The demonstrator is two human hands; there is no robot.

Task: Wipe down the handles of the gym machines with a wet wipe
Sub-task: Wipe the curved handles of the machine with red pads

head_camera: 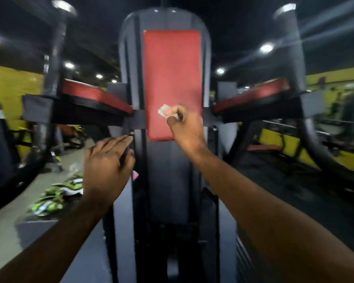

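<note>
A grey gym machine fills the middle of the view, with a tall red back pad on its upright. My right hand is raised in front of the pad's lower part and pinches a small crumpled white wet wipe. Lower and to the left, my left hand has straight fingers that reach to the machine's left upright bar. Red arm pads stick out on the left and right, each with a dark upright handle post, left and right. The frame is motion-blurred.
Green and white packets lie on a ledge at lower left, and a small pink thing shows beside my left hand. Yellow walls, mirrors and other machines stand to both sides. Dark floor lies to the right.
</note>
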